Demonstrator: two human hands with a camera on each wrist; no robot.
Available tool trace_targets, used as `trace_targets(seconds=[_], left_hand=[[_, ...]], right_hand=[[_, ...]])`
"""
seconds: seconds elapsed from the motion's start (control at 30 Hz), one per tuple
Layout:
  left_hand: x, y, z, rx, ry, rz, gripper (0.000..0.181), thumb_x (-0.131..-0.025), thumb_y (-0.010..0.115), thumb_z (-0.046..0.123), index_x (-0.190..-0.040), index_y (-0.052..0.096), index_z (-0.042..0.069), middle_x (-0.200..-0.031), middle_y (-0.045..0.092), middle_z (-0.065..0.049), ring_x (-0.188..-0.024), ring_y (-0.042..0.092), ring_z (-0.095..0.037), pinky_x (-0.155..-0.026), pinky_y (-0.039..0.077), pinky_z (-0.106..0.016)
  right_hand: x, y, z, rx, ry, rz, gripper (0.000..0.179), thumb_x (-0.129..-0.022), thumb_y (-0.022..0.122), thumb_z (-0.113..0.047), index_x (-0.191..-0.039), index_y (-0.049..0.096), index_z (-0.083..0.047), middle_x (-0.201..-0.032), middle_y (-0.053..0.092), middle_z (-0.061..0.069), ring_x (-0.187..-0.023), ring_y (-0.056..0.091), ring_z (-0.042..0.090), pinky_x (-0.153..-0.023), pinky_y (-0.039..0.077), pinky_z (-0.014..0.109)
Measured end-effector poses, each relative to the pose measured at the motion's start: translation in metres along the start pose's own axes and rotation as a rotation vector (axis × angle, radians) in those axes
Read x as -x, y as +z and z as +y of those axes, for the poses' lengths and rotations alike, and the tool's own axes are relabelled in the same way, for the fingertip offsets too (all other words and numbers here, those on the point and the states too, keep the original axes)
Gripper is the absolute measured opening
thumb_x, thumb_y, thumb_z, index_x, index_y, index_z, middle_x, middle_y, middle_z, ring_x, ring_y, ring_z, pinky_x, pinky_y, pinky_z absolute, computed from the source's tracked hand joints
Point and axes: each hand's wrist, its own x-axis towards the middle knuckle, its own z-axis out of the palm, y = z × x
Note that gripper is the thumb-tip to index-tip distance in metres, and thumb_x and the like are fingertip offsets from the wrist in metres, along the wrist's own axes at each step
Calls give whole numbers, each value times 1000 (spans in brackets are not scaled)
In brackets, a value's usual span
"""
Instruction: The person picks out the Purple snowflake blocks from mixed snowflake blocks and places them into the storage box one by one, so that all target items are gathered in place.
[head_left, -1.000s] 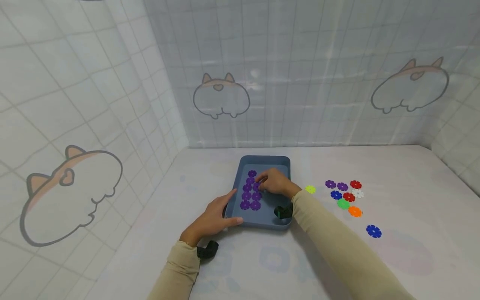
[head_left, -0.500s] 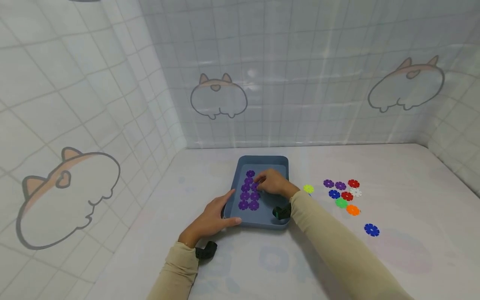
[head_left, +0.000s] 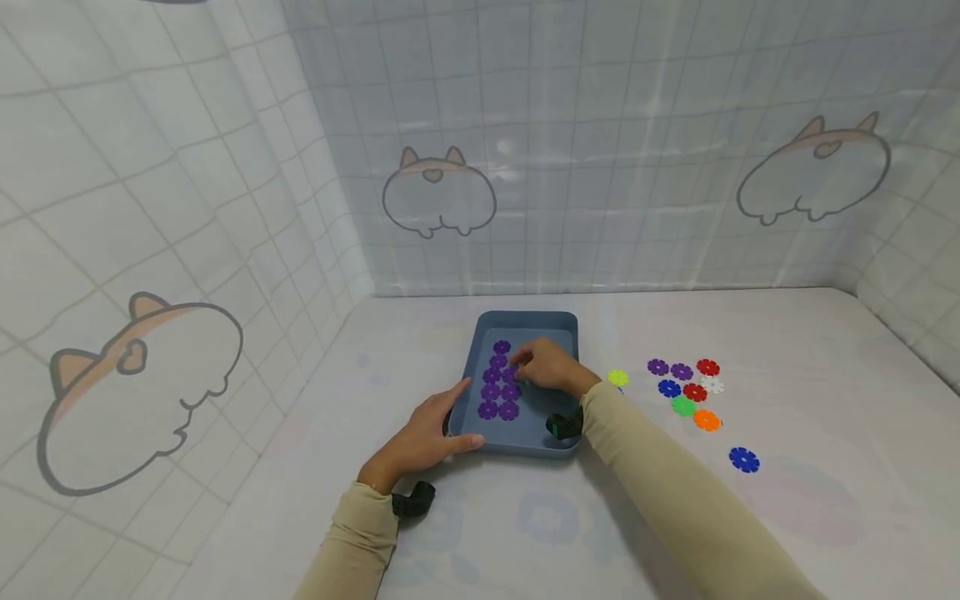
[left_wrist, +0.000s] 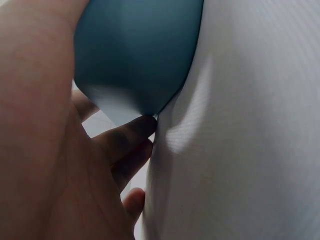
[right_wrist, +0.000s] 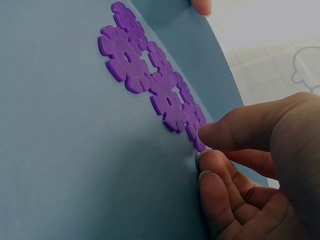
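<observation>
A blue-grey tray (head_left: 551, 427) holds several purple snowflake discs (head_left: 491, 392) laid flat in two touching columns. My left hand (head_left: 423, 437) rests at the tray's near left corner, its thumb over the front rim and index finger stretched along the left side. In the left wrist view, the fingers (left_wrist: 132, 132) lie against the tray's outer wall (left_wrist: 140, 45). Over the tray, my right hand (head_left: 549, 364) pinches the top purple snowflake disc (right_wrist: 194, 120) of the right column between thumb and index fingertip. Those fingertips partly cover that disc.
Right of the tray lie loose discs: a yellow one (head_left: 617, 378) near the right sleeve, purple ones (head_left: 658, 367), red (head_left: 708, 367), white (head_left: 712, 384), green (head_left: 683, 406), orange (head_left: 707, 420) and a separate blue one (head_left: 744, 459). A tiled-pattern sheet (head_left: 570, 150) rises behind.
Both hands and the discs stay nearly in place; the head view shifts slightly. The right fingertips remain at the same purple snowflake disc.
</observation>
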Motion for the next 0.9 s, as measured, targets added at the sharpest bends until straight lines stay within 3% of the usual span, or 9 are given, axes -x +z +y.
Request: trace_targets(seconds=[0.37, 0.6, 0.9], left_hand=[[0, 0, 2, 2, 0, -2, 97, -88, 71, 55, -163, 17, 26, -163, 27, -3, -147, 25, -29, -116, 23, -57], [1, 0, 2, 15, 1, 2, 97, -88, 71, 56, -163, 17, 26, -162, 27, -4, -147, 26, -30, -116, 23, -58], [1, -1, 2, 0, 2, 2, 98, -87, 70, 59, -163, 17, 26, -163, 26, -6, -148, 24, -32, -115, 22, -59]], right_hand=[[5, -4, -2, -15, -34, 77, 32, -90, 65, -11, -119, 72, 0, -110, 70, 11, -96, 63, 22, -82, 54, 38], [22, -18, -7, -167, -77, 148, 26, -96, 63, -13, -120, 72, -4, -108, 69, 8, -93, 67, 23, -78, 57, 35], [52, -51, 14, -284, 6, 178, 30, -99, 63, -17, -126, 67, -2, -120, 67, 18, -102, 65, 36, -87, 55, 45]])
